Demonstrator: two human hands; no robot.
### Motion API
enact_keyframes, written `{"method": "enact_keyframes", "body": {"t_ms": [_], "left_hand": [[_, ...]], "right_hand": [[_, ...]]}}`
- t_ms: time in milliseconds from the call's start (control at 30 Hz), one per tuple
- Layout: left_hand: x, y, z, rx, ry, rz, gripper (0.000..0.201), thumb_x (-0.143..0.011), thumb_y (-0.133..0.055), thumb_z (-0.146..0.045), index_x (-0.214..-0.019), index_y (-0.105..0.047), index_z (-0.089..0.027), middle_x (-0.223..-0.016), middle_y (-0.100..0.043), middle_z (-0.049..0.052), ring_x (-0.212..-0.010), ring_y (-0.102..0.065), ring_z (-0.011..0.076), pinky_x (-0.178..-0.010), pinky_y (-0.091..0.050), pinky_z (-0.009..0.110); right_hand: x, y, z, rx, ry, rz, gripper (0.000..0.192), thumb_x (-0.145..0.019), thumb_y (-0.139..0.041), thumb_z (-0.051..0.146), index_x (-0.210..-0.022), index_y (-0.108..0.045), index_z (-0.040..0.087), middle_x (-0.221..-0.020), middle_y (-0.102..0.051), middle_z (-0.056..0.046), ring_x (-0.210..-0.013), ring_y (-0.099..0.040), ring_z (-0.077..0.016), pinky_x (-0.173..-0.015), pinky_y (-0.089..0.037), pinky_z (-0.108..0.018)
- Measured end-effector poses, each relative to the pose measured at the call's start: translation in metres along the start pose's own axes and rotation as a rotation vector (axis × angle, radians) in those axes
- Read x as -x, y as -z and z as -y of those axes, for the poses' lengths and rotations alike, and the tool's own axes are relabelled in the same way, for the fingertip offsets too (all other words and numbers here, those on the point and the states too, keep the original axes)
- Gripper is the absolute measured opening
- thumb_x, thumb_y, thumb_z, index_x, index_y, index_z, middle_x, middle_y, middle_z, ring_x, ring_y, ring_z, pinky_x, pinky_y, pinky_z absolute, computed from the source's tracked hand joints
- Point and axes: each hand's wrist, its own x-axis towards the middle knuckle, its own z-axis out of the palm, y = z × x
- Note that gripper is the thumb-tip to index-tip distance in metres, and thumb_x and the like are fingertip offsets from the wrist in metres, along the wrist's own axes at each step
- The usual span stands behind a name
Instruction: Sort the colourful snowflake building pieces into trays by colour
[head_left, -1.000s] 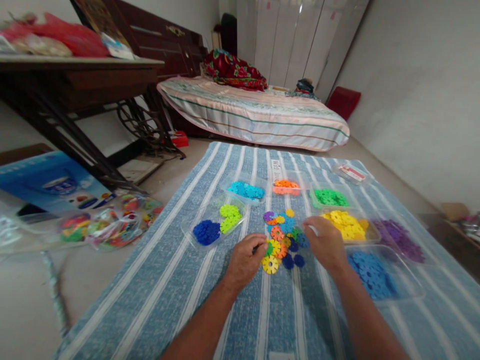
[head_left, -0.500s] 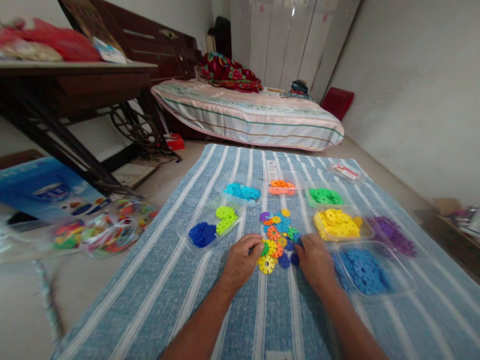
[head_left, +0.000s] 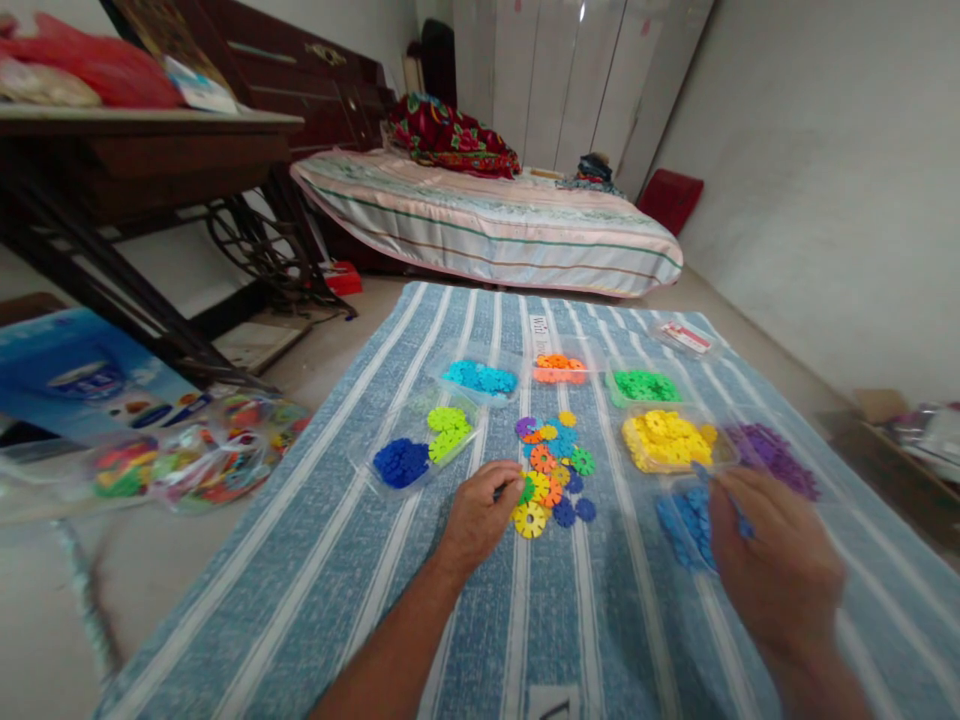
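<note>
A blue striped mat [head_left: 465, 600] spread on the floor [head_left: 45, 600] carries clear trays of colour-sorted plastic discs [head_left: 667, 440] around a loose mixed pile of discs [head_left: 551, 475], with a bag of toys [head_left: 199, 465] beside it.

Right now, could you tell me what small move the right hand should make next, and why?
Probably release over the blue tray: the right hand hovers there, seemingly pinching a blue disc, though blur hides the grip. The mixed pile remains unsorted.

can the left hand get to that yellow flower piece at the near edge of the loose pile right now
Probably yes. The left hand rests at the pile's left edge, and the yellow piece lies flat on the striped cloth just beside its fingers, with nothing between them.
</note>
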Motion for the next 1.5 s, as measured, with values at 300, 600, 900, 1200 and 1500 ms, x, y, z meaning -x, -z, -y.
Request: {"method": "enact_keyframes", "body": {"t_ms": [300, 600, 900, 1200, 1500], "left_hand": [[0.000, -0.002, 0.005, -0.031, -0.020, -0.007, 0.018, -0.081, -0.050, -0.024, -0.076, -0.066, -0.019, -0.093, -0.069, 0.003, -0.089, -0.064, 0.0153, -0.085, -0.050, 0.029], [0.010, -0.015, -0.015, -0.425, -0.430, 0.027, 0.016, -0.085, -0.047, -0.017, -0.088, -0.062, -0.018, -0.120, -0.058, 0.010, -0.124, -0.042, 0.0231, -0.105, -0.037, 0.044], [0.001, -0.037, -0.031, -0.639, -0.269, 0.371, 0.017, -0.080, -0.057, -0.022, -0.097, -0.059, -0.020, -0.138, -0.041, 0.010, -0.134, -0.026, 0.0303, -0.105, -0.029, 0.055], [0.009, -0.040, -0.037, -0.501, -0.344, 0.328, 0.006, -0.080, -0.051, -0.013, -0.083, -0.055, -0.016, -0.121, -0.055, 0.011, -0.121, -0.042, 0.0247, -0.103, -0.034, 0.043], [0.010, -0.026, -0.052, -0.530, 0.028, 0.349, 0.018, -0.088, -0.046, -0.030, -0.076, -0.055, -0.020, -0.070, -0.061, 0.000, -0.067, -0.057, 0.0144, -0.061, -0.037, 0.024]], "right_hand": [[0.034, -0.022, 0.050, -0.208, -0.004, 0.345, 0.021, -0.088, -0.046, 0.027, -0.092, -0.063, 0.015, -0.092, -0.066, -0.011, -0.092, -0.059, -0.0228, -0.085, -0.049, -0.037], [0.053, -0.063, 0.057, -0.237, -0.092, 0.596, 0.019, -0.084, -0.050, 0.025, -0.092, -0.065, 0.016, -0.099, -0.062, -0.012, -0.094, -0.056, -0.0242, -0.085, -0.047, -0.040], [0.062, -0.072, 0.044, -0.455, -0.199, 0.408, 0.022, -0.087, -0.050, 0.030, -0.089, -0.067, 0.017, -0.099, -0.064, -0.010, -0.094, -0.058, -0.0206, -0.086, -0.048, -0.036], [0.061, -0.074, 0.040, -0.507, -0.237, 0.421, 0.019, -0.086, -0.050, 0.024, -0.085, -0.067, 0.017, -0.096, -0.064, -0.010, -0.091, -0.058, -0.0203, -0.084, -0.048, -0.036], [0.069, -0.076, 0.034, -0.525, -0.219, 0.440, 0.024, -0.086, -0.049, 0.033, -0.082, -0.068, 0.019, -0.095, -0.066, -0.009, -0.090, -0.060, -0.0210, -0.084, -0.048, -0.038]]}}
